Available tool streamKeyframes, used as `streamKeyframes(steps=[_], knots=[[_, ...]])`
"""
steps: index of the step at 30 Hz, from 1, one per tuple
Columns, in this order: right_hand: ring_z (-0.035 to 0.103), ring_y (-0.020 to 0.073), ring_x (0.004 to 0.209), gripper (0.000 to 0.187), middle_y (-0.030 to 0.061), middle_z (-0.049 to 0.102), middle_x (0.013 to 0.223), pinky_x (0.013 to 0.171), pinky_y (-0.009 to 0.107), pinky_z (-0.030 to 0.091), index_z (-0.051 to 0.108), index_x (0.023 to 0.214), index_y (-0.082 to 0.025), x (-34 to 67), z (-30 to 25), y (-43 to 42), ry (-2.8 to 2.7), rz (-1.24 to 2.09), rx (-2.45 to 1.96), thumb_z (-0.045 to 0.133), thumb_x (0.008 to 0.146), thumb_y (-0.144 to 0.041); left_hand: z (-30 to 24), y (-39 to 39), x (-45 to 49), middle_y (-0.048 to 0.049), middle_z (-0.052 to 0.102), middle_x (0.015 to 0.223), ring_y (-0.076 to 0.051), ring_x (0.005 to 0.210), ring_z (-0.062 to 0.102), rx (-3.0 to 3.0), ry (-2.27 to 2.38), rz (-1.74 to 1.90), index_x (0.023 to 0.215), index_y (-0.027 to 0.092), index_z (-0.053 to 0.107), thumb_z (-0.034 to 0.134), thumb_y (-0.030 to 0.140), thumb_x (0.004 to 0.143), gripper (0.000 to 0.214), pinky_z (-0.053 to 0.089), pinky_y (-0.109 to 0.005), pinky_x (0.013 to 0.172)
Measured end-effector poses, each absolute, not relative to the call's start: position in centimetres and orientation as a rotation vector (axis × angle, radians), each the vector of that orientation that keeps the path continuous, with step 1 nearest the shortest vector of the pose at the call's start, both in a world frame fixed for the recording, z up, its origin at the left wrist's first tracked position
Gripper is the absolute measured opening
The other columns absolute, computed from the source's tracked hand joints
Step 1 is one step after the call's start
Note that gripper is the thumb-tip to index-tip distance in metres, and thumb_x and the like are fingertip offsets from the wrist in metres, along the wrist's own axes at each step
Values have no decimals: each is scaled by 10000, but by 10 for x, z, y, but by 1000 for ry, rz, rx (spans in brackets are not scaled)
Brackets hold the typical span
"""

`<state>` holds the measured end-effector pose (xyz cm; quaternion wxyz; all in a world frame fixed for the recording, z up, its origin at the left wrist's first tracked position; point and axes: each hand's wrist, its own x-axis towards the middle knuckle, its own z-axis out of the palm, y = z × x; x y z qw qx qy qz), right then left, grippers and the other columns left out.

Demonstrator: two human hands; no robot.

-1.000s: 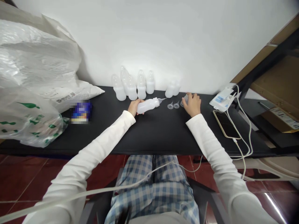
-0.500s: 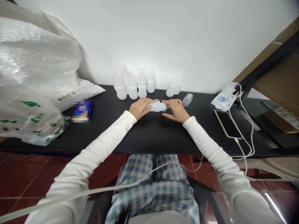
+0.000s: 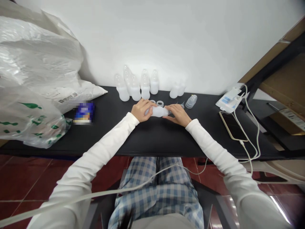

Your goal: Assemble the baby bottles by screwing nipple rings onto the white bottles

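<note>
A white baby bottle (image 3: 157, 111) lies on its side just above the black table, its neck toward the right. My left hand (image 3: 141, 110) is wrapped round its base end. At the neck end, the fingers and thumb of my right hand (image 3: 178, 114) close round the bottle's collar; a clear part beyond it is mostly hidden by the fingers. Behind the bottle lie white collar rings (image 3: 160, 103), one partly covered by my left hand. Small clear nipples (image 3: 182, 104) are beside my right hand, and nested clear caps (image 3: 191, 101) lie farther right.
Several capped bottles (image 3: 136, 92) stand along the wall at the back, with uncapped white bottles (image 3: 174, 91) right of them. Plastic bags (image 3: 35, 63) and a blurred blue packet (image 3: 84, 112) are at left. A phone (image 3: 232, 125), cables and a power strip (image 3: 228, 100) lie right.
My right hand has closed in on the bottle's neck, its fingers and thumb drawing together. The bottle has shifted slightly toward me, and the collar rings behind it show more.
</note>
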<state>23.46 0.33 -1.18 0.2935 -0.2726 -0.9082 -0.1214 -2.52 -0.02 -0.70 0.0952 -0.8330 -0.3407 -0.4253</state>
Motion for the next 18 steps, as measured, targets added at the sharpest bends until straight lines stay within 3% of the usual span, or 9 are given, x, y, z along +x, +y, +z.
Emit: streamKeyframes(steps=[5,8,11,15,18], knots=[[642,258,999,389,133,709,1068,828,413,529,607,1223,-174,234,-16,5,-2441,-480,-691,522,991,-474,-3,-3,-23,-65,748,940,-208,852,638,-2619,-1256,-1399,944,207,742,395,320,953,365,492,-340,839],[633,230,1003,256,110,709,1092,833,396,521,637,1167,-216,237,-19,6,-2458,-646,-658,440,1027,-298,-7,3,-19,-46,753,925,-201,879,668,-2726,-1544,-1608,866,192,724,411,347,936,355,489,-316,859],[622,200,1022,312,78,704,1150,871,390,500,637,1170,-275,238,-21,6,-2485,-705,-675,387,1014,-172,-14,12,-15,-42,731,834,-202,839,661,-2758,-1793,-1822,740,175,678,422,337,885,337,488,-311,831],[601,213,1081,317,85,688,1194,939,409,451,616,1200,-261,237,-18,4,-2501,-636,-773,408,993,-142,-17,16,-13,-40,719,815,-198,835,644,-2701,-1883,-1956,696,177,650,426,351,856,325,479,-309,829],[580,251,1147,335,122,665,1242,989,426,397,552,1315,-215,235,-13,1,-2534,-564,-841,469,991,-227,-14,11,-16,-37,726,823,-190,824,647,-2717,-1816,-1864,720,185,659,417,353,877,333,472,-302,824]])
